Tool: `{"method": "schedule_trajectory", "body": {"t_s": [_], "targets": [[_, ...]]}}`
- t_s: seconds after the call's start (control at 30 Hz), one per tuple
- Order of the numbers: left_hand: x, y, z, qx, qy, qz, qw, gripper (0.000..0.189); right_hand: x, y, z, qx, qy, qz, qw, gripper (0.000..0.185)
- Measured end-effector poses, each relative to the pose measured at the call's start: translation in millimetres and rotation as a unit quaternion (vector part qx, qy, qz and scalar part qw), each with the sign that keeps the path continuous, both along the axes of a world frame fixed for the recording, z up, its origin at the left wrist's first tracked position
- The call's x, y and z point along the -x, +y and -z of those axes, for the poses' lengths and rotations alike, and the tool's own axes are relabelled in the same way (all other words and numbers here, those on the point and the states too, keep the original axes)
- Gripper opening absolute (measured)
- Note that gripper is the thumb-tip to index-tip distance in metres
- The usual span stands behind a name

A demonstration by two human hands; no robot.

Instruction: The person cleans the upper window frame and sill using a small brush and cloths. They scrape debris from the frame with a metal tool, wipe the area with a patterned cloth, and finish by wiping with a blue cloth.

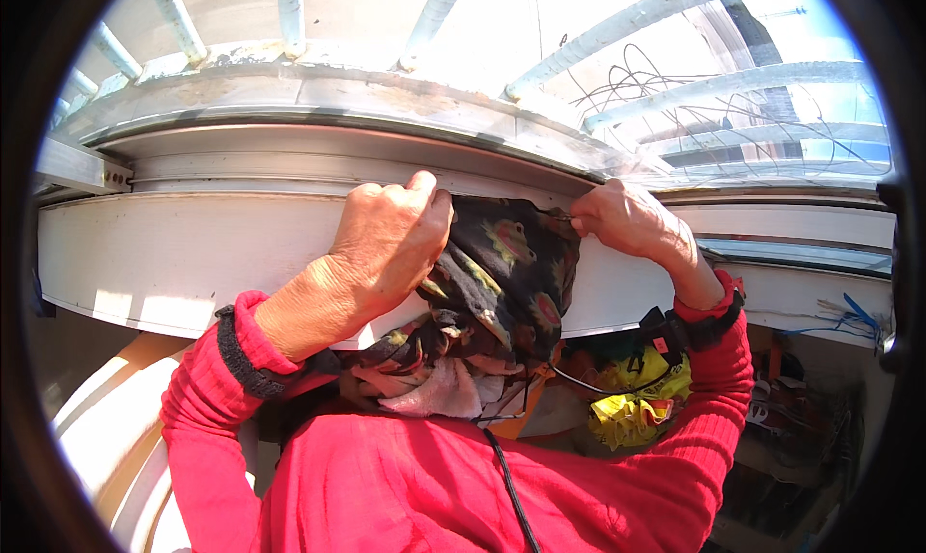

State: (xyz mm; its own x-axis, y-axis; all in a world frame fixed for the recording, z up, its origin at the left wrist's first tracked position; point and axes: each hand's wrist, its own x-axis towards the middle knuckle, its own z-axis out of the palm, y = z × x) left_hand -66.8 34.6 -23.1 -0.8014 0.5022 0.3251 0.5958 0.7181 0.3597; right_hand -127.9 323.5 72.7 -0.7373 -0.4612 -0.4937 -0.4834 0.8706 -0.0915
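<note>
Between my two hands a dark patterned cloth (499,278) is stretched over the white window sill (188,256). My left hand (394,238) grips its upper left edge, fingers curled and partly hidden. At the upper right corner, my right hand (626,217) pinches the fabric between thumb and fingers. The lower part of the cloth hangs in folds over the sill's front edge. Just under it bunches a pale pink cloth (452,387), close to my body.
Beyond the sill run a window track (289,164) and pale, rusty metal bars (427,21). Tangled wires (651,90) lie outside at right. Below the sill are a yellow plastic bag (629,408) and a dark cable (615,390). Blue strands (857,318) sit at the far right.
</note>
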Motion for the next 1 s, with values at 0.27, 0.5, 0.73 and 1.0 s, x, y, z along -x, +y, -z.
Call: {"method": "schedule_trajectory", "body": {"t_s": [0.27,0.5,0.73,1.0], "targets": [[-3.6,-12.4,-12.5,0.112,-0.018,-0.050,0.992,0.006,5.0,-41.1,9.4,0.008,-0.044,0.012,0.999,0.010],[-1.4,-48.6,-20.4,0.115,-0.056,-0.117,0.985,0.005,3.3,-112.9,21.2,0.078,0.016,-0.078,0.994,0.014],[-23.5,-128.6,-17.0,0.004,0.021,-0.246,0.969,0.010,-0.1,-193.7,14.3,0.088,0.034,-0.122,0.988,0.013],[-22.8,-227.3,-10.9,0.063,0.144,-0.406,0.900,0.029,-8.1,-265.9,21.1,0.179,0.117,-0.177,0.961,0.012]]}}
